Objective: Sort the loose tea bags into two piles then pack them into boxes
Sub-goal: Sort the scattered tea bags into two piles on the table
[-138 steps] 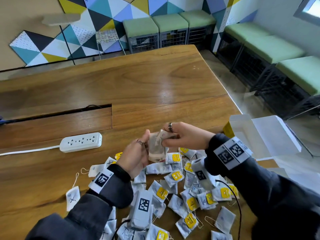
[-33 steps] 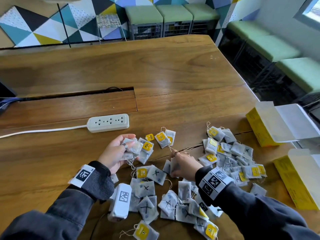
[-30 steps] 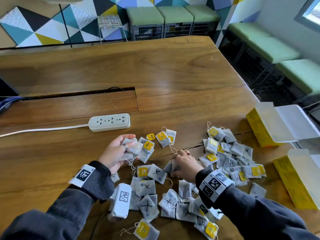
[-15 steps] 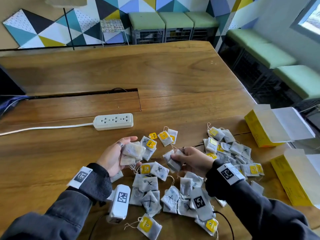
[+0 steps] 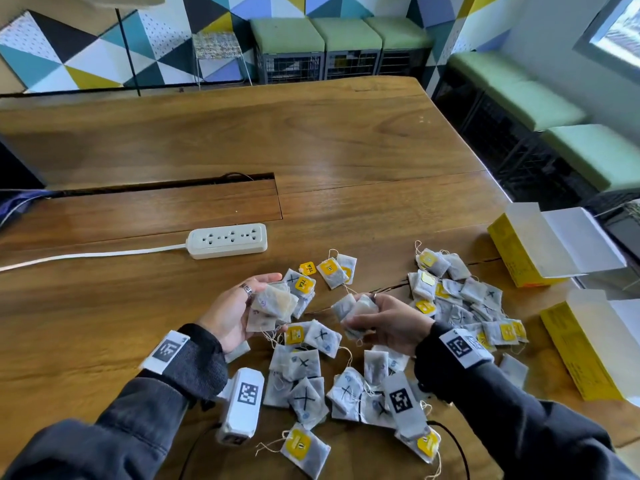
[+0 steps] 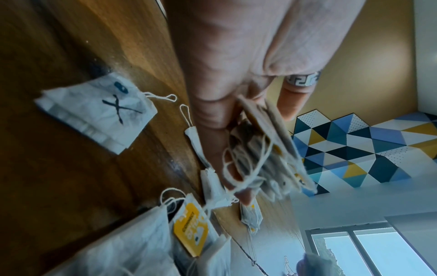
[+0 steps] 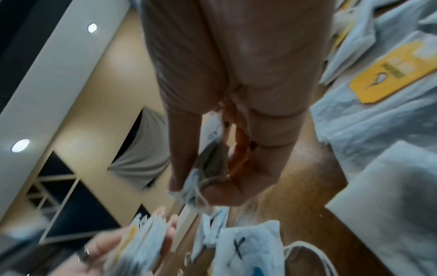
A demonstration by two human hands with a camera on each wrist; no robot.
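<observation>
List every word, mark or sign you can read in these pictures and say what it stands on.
"TEA": yellow tag, upside down.
"TEA": second yellow tag.
"X": hand-drawn on tea bag.
Square coded markers: wrist bands.
Print on yellow boxes: too small to read.

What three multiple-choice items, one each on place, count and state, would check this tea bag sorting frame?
1. Where is the white power strip?
A. beyond the tea bags
B. inside a box
C. on a bench

2. How many yellow cardboard boxes are on the wooden table?
A. one
B. two
C. four

3. What is the left hand doing?
A. lying flat
B. holding a stack of paper tea bags
C. gripping the strip

A: it lies farther up the table.
B: two stand open at the right.
B: fingers curl round the stack.
</observation>
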